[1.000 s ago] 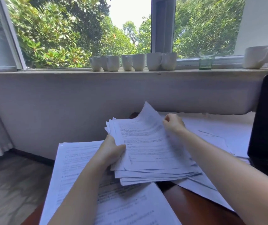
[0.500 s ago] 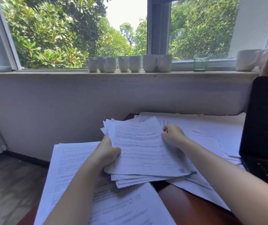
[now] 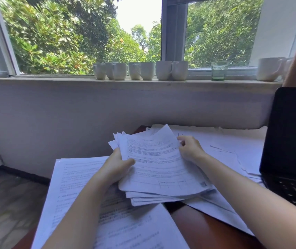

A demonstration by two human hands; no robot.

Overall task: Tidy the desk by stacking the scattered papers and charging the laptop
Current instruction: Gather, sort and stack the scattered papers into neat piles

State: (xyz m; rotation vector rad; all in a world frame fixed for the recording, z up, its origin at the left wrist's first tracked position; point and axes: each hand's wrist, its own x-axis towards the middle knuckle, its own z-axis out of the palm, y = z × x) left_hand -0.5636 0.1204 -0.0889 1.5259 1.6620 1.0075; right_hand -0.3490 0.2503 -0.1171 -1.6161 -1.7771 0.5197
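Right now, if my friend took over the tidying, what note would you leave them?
Left hand: grips the left edge of the stack of papers, held over the desk.
Right hand: pinches the stack's far right edge.
Done: some papers are gathered into that stack, but its edges are uneven.
Left to do: loose sheets lie on the left, and more lie on the right beside the laptop. Add them and square up the stack.
The laptop is open with a dark screen. No charger shows in view, so it is not yet plugged in.
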